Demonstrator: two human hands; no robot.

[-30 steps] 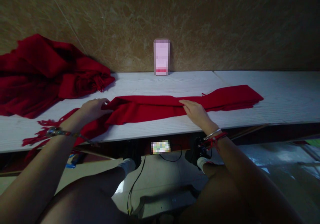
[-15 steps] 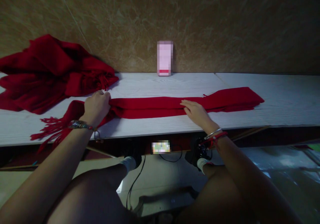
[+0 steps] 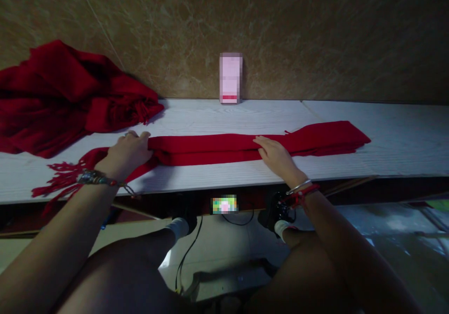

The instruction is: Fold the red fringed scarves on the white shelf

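A folded red scarf [image 3: 210, 150] lies lengthwise on the white board [image 3: 407, 138], its left fringe reaching the near edge. Bare board runs along its far side and widens rightward; a red cloth heap [image 3: 52, 103] borders it far left. The left hand [image 3: 128, 155] bends its fingers over the scarf's left part; whether they pinch, I cannot tell. The right hand [image 3: 275, 157] rests loosely extended fingers on its middle.

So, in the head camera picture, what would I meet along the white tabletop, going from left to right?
Red scarf fringe → left hand → pink phone-like thing → right hand → the scarf's far end.
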